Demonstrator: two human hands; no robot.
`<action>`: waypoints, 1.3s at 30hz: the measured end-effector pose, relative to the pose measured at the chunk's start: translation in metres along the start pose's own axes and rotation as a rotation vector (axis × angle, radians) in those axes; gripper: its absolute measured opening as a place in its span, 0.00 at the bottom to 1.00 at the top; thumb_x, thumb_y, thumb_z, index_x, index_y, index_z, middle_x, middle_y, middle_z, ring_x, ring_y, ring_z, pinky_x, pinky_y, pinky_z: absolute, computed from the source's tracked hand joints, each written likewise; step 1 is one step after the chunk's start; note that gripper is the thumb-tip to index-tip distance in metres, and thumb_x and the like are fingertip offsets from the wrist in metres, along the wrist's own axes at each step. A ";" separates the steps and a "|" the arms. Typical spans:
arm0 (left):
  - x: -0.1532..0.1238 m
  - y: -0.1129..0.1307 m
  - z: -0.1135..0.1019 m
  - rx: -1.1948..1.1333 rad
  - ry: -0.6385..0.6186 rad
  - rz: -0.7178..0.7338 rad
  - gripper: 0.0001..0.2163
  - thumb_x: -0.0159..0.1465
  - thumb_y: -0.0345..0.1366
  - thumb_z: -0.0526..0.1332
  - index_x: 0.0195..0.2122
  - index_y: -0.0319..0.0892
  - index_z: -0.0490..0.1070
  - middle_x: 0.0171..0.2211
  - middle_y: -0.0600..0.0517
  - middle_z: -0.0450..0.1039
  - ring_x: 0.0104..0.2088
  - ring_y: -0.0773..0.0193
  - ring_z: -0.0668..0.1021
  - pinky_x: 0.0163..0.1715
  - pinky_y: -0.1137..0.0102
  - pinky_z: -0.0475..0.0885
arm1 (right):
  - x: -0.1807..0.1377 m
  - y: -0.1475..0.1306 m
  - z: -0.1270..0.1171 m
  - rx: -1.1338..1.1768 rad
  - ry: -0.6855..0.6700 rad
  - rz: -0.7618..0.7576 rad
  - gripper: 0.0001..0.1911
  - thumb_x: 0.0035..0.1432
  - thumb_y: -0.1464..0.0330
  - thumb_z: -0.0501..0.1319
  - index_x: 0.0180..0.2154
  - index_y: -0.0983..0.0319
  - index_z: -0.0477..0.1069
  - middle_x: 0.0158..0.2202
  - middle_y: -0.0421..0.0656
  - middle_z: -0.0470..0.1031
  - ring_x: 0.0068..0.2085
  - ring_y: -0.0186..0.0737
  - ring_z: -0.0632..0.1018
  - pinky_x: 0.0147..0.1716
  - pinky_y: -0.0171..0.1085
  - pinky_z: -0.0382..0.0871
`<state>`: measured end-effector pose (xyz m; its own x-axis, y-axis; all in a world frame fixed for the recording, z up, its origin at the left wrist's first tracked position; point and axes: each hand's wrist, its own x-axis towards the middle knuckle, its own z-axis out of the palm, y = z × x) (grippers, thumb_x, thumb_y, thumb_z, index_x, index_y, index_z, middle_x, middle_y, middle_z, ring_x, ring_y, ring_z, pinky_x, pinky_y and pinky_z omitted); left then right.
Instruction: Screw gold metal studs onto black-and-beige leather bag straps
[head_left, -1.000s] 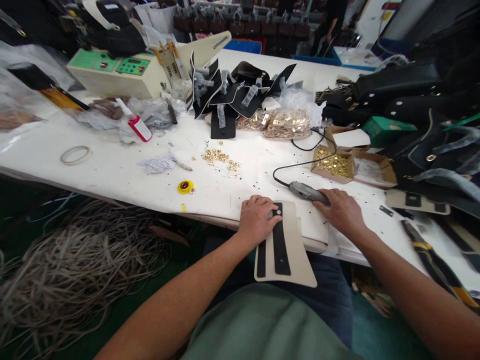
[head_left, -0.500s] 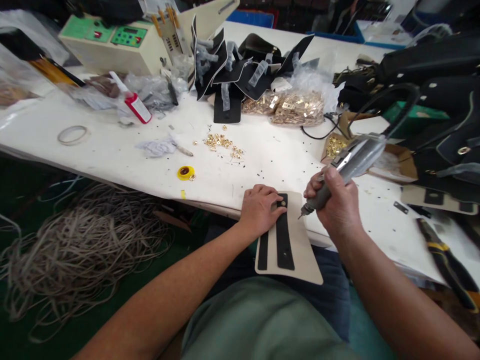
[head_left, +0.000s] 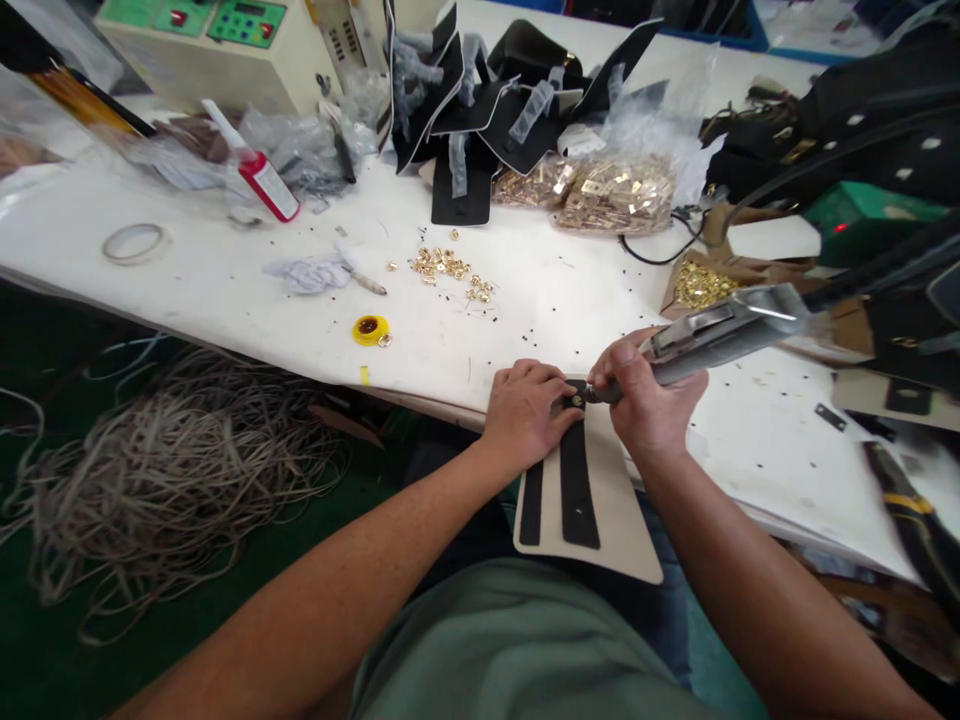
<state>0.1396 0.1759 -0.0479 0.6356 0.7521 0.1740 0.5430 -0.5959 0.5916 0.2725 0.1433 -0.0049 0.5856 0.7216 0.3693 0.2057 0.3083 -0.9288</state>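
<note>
A beige leather panel [head_left: 621, 530] with two black straps hangs over the table's front edge toward my lap. My left hand [head_left: 526, 412] holds its upper end, thumb and forefinger on either side of a small gold fitting [head_left: 577, 399] on the wider black strap [head_left: 578, 490]. My right hand [head_left: 651, 395] is wrapped round a grey power screwdriver [head_left: 720, 335], tilted nearly flat. The tip of the screwdriver meets the strap's top end at the fitting; the bit itself is hidden there.
Loose gold fittings [head_left: 442, 265] lie on the white table, near a yellow tape roll [head_left: 370, 330] and a red glue bottle [head_left: 268, 187]. Bags of metal parts [head_left: 619, 195] and black leather pieces [head_left: 461, 190] stand behind. Pliers [head_left: 911, 510] lie right; a cord heap [head_left: 172, 480] is on the floor.
My right hand has brought the screwdriver left and up, from beside the strap to the gold fitting, tilting it flatter. My left hand keeps its hold. The view has shifted slightly.
</note>
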 end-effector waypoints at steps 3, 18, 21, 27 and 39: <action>0.000 0.000 0.000 -0.006 0.003 0.002 0.10 0.61 0.44 0.70 0.43 0.52 0.79 0.49 0.57 0.78 0.54 0.55 0.71 0.50 0.56 0.64 | 0.000 0.002 0.000 -0.011 0.016 -0.001 0.20 0.55 0.55 0.71 0.25 0.58 0.65 0.18 0.35 0.69 0.17 0.36 0.71 0.17 0.37 0.68; 0.001 0.001 -0.002 0.005 -0.036 -0.010 0.10 0.62 0.45 0.68 0.44 0.53 0.78 0.51 0.56 0.77 0.55 0.55 0.70 0.52 0.56 0.64 | -0.001 0.004 -0.005 -0.085 -0.094 -0.007 0.18 0.57 0.55 0.69 0.26 0.58 0.67 0.20 0.36 0.69 0.21 0.36 0.70 0.20 0.38 0.70; 0.001 0.001 -0.002 0.014 -0.045 -0.008 0.10 0.63 0.45 0.68 0.43 0.52 0.78 0.51 0.55 0.77 0.55 0.54 0.70 0.52 0.56 0.64 | -0.001 0.005 -0.007 -0.083 -0.156 -0.007 0.17 0.57 0.55 0.68 0.26 0.57 0.67 0.21 0.36 0.69 0.21 0.36 0.70 0.21 0.38 0.71; 0.001 0.002 -0.001 0.031 -0.031 -0.006 0.10 0.63 0.46 0.68 0.43 0.51 0.78 0.49 0.54 0.77 0.54 0.55 0.70 0.51 0.56 0.65 | 0.003 0.008 -0.006 -0.056 -0.222 -0.011 0.16 0.56 0.56 0.69 0.26 0.57 0.68 0.21 0.36 0.69 0.21 0.36 0.70 0.20 0.38 0.70; 0.001 0.003 -0.003 0.004 -0.020 -0.006 0.09 0.62 0.44 0.69 0.43 0.52 0.79 0.50 0.55 0.78 0.55 0.54 0.71 0.51 0.55 0.64 | -0.005 0.004 -0.004 0.098 -0.076 -0.065 0.18 0.56 0.55 0.69 0.30 0.55 0.63 0.19 0.32 0.65 0.18 0.36 0.69 0.18 0.38 0.68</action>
<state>0.1403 0.1758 -0.0439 0.6433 0.7499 0.1542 0.5490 -0.5922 0.5898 0.2731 0.1381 -0.0106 0.5117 0.7420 0.4331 0.1612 0.4123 -0.8967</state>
